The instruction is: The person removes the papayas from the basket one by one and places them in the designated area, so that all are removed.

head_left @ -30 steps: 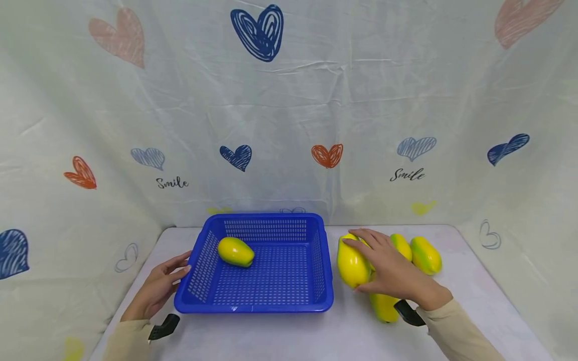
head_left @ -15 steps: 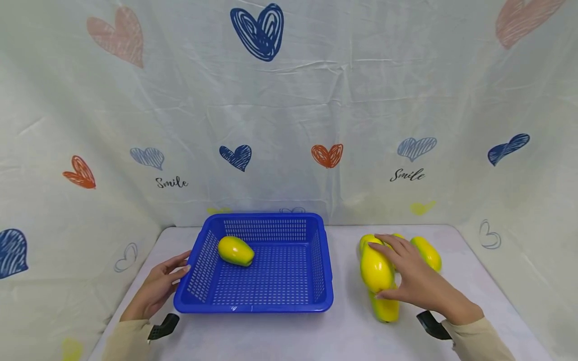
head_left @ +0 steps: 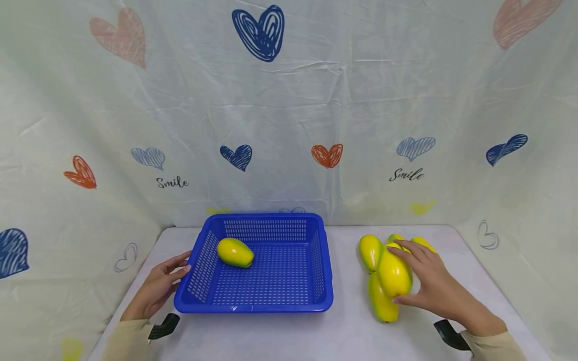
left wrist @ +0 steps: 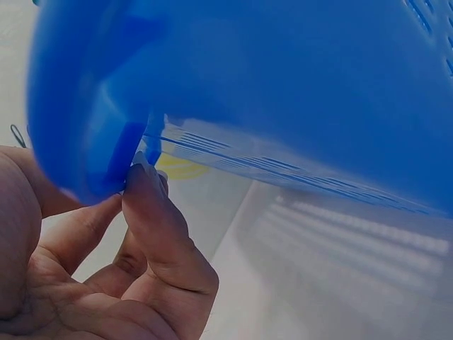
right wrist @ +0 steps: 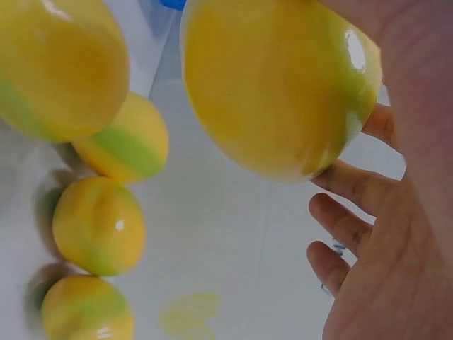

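My right hand (head_left: pixel 433 286) holds a glossy yellow-green papaya (head_left: pixel 395 273), thumb at its near end and fingers over its far end. In the right wrist view, that papaya (right wrist: pixel 276 85) looks raised off the table, with some fingertips spread clear of it. Close beside it on the left lie a near papaya (head_left: pixel 381 301) and a farther papaya (head_left: pixel 370 250). Two more, a papaya (head_left: pixel 396 237) and another papaya (head_left: pixel 423 243), are partly hidden behind my hand. My left hand (head_left: pixel 158 286) pinches the left rim of a blue plastic basket (left wrist: pixel 85 163). One papaya (head_left: pixel 235 252) lies inside the basket, at its left.
The basket's right wall (head_left: pixel 326 265) stands a short way left of the loose papayas. The white table (head_left: pixel 271 336) reaches back to a hanging curtain (head_left: pixel 289 115) printed with hearts. Dark wrist mounts (head_left: pixel 451 335) stick out by both sleeves.
My right hand has carried the held papaya to the right, away from the basket, uncovering the farther papaya on the left. The left hand and basket have stayed in place.
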`<action>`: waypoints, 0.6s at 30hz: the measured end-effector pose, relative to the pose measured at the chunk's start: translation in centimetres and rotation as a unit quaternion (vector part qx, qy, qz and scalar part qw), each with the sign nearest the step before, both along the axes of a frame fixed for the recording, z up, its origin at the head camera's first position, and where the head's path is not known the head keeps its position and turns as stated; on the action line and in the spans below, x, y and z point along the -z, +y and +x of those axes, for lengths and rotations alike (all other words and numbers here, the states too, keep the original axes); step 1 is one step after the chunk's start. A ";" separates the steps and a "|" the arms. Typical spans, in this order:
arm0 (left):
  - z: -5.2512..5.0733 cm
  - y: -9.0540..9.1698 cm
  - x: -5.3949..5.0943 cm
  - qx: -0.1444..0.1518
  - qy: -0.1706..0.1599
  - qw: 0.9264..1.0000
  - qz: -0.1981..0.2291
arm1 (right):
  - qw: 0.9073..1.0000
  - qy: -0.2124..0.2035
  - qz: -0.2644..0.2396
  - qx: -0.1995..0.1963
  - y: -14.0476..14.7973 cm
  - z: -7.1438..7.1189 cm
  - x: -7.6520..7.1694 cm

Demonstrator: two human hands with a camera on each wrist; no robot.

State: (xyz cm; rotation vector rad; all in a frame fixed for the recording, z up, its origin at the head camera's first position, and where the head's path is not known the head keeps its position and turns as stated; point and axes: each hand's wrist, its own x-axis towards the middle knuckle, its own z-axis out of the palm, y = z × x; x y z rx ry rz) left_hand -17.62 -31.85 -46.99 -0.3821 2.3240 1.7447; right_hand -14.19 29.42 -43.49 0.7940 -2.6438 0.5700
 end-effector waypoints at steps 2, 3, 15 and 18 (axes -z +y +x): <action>0.0 0.0 0.0 0.000 0.000 1.000 0.001 | 1.000 -0.005 -0.001 0.007 0.4 0.1 0.1; 0.0 0.0 0.0 0.000 0.000 1.000 0.000 | 1.000 -0.009 -0.002 0.012 0.6 0.2 0.2; 0.1 0.1 -0.1 0.003 0.001 1.000 -0.003 | 0.999 -0.027 0.000 0.038 2.8 0.9 1.5; 0.1 0.1 -0.2 0.002 -0.001 1.000 -0.001 | 0.998 -0.034 0.002 0.043 3.2 1.1 1.8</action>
